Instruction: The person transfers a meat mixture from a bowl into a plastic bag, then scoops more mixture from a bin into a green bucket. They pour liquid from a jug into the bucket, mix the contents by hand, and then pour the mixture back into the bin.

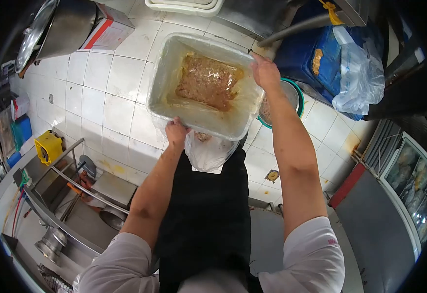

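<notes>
A white rectangular plastic tub (pixel 162 73), tilted toward me, hangs in front of my body above the tiled floor. In its bottom lies a wet, brownish-pink mass that looks like minced or marinated meat (pixel 208 80), with yellowish liquid round its edges. My left hand (pixel 177 133) has its fingers closed on the tub's near left rim. The right hand (pixel 266 72) grips the rim at the far right corner. Below the tub's near edge shows a clear plastic bag (pixel 208 152) with something brownish in it, partly hidden. A green-rimmed round container (pixel 299 95) stands behind my right forearm, partly covered.
A blue bin (pixel 301 58) with a plastic bag (pixel 360 78) over it stands at the right. A large metal pot (pixel 67 29) and a cardboard box (pixel 111 29) are at the upper left. Left of me is a metal sink counter (pixel 81 222); a glass-fronted cooler (pixel 409 185) stands right.
</notes>
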The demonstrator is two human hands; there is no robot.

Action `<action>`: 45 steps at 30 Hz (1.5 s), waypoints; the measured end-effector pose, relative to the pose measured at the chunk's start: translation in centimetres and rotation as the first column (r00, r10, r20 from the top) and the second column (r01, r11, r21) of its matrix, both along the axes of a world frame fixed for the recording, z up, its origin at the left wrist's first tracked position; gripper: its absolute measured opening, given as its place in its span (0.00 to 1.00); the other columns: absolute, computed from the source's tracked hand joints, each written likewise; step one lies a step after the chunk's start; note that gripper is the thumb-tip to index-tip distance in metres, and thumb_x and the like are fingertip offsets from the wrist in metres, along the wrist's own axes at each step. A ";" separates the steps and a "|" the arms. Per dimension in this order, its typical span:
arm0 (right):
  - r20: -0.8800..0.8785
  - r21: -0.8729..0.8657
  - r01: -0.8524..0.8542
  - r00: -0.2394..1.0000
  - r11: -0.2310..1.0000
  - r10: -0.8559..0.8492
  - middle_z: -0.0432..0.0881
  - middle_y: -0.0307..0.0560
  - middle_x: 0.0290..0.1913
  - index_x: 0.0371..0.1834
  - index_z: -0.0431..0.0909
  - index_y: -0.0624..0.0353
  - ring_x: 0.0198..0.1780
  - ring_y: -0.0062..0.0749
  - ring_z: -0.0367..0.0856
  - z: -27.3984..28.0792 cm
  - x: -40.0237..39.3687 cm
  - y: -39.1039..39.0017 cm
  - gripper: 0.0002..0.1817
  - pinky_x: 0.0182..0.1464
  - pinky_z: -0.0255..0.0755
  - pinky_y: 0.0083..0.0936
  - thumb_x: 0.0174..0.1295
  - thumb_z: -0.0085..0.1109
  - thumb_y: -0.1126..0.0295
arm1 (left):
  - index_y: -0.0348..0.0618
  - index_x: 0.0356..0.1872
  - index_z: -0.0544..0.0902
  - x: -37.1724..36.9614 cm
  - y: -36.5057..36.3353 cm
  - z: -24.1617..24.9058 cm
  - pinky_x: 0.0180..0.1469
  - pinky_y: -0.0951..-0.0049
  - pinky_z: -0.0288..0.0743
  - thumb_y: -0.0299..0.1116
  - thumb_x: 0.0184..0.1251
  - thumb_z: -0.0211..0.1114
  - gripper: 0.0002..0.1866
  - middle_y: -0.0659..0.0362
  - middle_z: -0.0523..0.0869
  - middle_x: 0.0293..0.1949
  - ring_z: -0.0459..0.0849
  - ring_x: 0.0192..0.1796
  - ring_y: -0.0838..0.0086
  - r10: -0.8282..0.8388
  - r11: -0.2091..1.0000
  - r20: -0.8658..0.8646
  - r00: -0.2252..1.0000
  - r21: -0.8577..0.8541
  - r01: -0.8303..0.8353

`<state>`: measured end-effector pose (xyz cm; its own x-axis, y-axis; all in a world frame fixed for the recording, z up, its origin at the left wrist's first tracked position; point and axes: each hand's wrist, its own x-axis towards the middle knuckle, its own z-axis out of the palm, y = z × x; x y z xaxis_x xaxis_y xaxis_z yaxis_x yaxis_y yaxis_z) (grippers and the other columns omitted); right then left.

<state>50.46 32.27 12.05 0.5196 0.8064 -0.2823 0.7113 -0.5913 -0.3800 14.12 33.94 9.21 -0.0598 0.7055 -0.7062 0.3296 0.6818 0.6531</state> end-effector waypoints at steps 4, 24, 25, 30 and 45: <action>0.093 -0.119 -0.050 0.994 0.992 0.061 0.83 0.59 0.40 0.43 0.76 0.57 0.45 0.55 0.82 -0.5 -0.3 -1.2 0.14 0.48 0.74 0.46 0.68 0.48 0.59 | 0.22 0.35 0.75 -2.2 6.0 -1.5 0.33 0.61 0.80 0.44 0.74 0.49 0.25 0.40 0.83 0.27 0.85 0.30 0.54 -0.400 0.873 -0.287 0.870 0.169 0.457; -0.300 -0.252 0.581 0.714 0.774 -0.633 0.80 0.67 0.34 0.42 0.75 0.63 0.42 0.64 0.79 -1.9 -19.4 -10.1 0.14 0.48 0.70 0.52 0.64 0.51 0.63 | 0.29 0.44 0.81 1.2 22.1 -1.6 0.46 0.65 0.74 0.56 0.58 0.67 0.33 0.40 0.84 0.33 0.83 0.40 0.61 -0.670 0.539 -0.449 0.590 0.251 0.804; -0.306 -0.215 0.615 0.695 0.759 -0.650 0.80 0.67 0.36 0.45 0.74 0.63 0.43 0.64 0.79 -1.6 -18.7 -9.2 0.15 0.48 0.70 0.52 0.63 0.51 0.63 | 0.26 0.39 0.80 -0.6 21.4 -2.9 0.44 0.63 0.74 0.56 0.57 0.68 0.33 0.40 0.83 0.31 0.82 0.39 0.58 -0.718 0.523 -0.401 0.568 0.228 0.821; -0.224 -0.065 0.626 0.749 0.777 -0.623 0.80 0.69 0.40 0.50 0.63 0.64 0.44 0.64 0.80 -1.3 -15.0 -5.2 0.18 0.46 0.75 0.51 0.66 0.51 0.62 | 0.30 0.41 0.81 -2.7 16.9 0.0 0.43 0.69 0.74 0.46 0.62 0.67 0.23 0.49 0.86 0.34 0.82 0.35 0.64 -0.747 0.611 -0.291 0.597 0.052 0.790; -0.285 -0.105 0.739 0.618 0.665 -0.733 0.82 0.67 0.37 0.45 0.67 0.69 0.44 0.58 0.83 -2.6 -12.1 -7.3 0.16 0.46 0.76 0.47 0.69 0.47 0.63 | 0.33 0.43 0.83 3.1 16.0 5.5 0.39 0.78 0.73 0.22 0.58 0.56 0.13 0.62 0.86 0.35 0.79 0.35 0.80 -0.758 0.637 -0.026 0.652 0.187 0.748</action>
<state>38.37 25.00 9.47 0.8423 0.1967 -0.5018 -0.0987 -0.8590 -0.5024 17.18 49.94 14.72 0.5771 0.5947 -0.5597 0.6427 0.0922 0.7606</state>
